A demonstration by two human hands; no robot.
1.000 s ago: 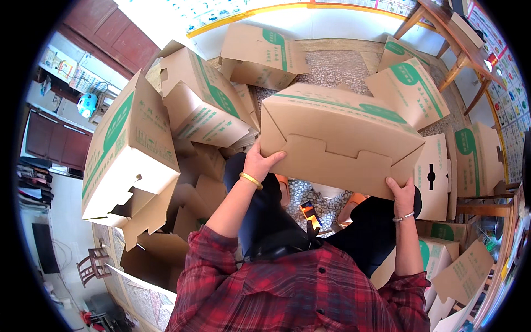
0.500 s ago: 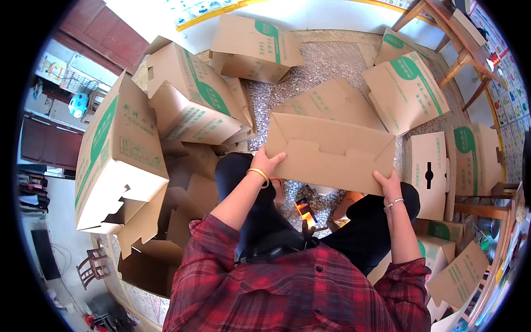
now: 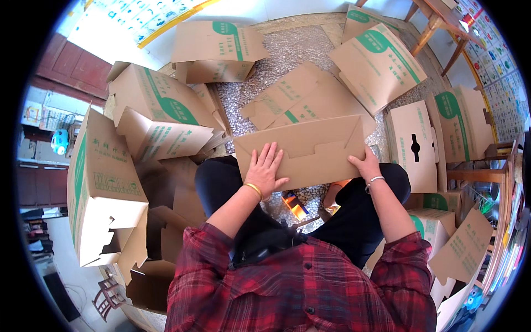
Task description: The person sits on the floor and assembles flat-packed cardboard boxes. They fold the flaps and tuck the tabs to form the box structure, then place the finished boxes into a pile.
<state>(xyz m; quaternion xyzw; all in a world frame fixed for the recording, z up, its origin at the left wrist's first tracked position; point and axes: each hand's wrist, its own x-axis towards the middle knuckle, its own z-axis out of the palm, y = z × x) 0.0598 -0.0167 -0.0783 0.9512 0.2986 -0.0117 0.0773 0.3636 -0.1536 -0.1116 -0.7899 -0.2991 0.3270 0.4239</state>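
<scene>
A plain brown cardboard box (image 3: 310,163) stands between my knees, its panel with interlocked flaps facing me. My left hand (image 3: 265,170) lies flat on the left part of that panel, fingers spread. At the right end my right hand (image 3: 366,168) grips the edge, thumb on the panel and fingers partly hidden behind it. Just beyond the box lies a flattened carton (image 3: 310,97) with green print. A lit phone (image 3: 295,206) shows below the box, between my legs.
Printed cartons surround me: a tall one (image 3: 110,171) and a tilted one (image 3: 163,102) at left, others (image 3: 218,47) (image 3: 379,66) farther off, and a carton with a black handle slot (image 3: 412,157) at right. A wooden stool (image 3: 434,33) stands far right.
My left hand has shifted from gripping the box's left edge to lying flat on its panel. The right hand keeps its hold. The view has also shifted.
</scene>
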